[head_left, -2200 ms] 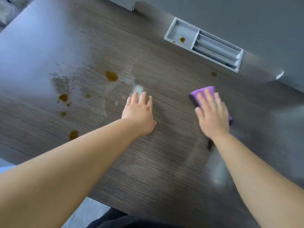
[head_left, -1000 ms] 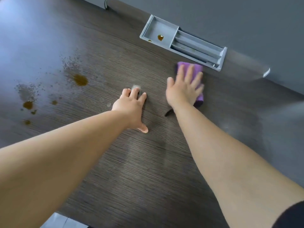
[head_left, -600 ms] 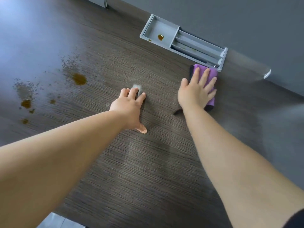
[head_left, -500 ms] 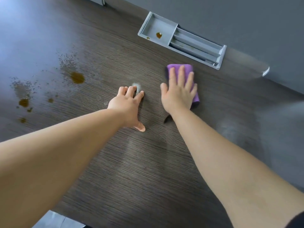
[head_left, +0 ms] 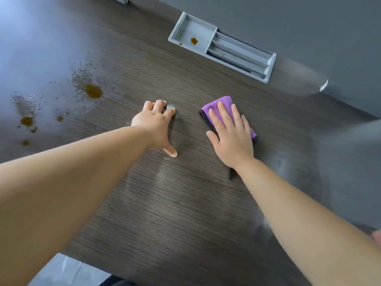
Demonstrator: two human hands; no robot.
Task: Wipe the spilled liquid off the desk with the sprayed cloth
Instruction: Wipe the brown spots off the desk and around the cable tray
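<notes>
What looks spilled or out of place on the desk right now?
Brown spill drops lie on the left of the desk, away from the purple cloth under the right hand. Another blot sits inside the grey tray.

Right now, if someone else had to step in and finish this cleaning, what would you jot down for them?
Right hand: flat, fingers straight, pressing the purple cloth onto the desk.
Left hand: braced on the desk, holding nothing.
Done: no brown drops show on the wood around the two hands.
Left: a large brown drop and smaller brown spots lie well to the left of the cloth, apart from it. A stray drop sits in the grey tray at the desk's back edge.
</notes>
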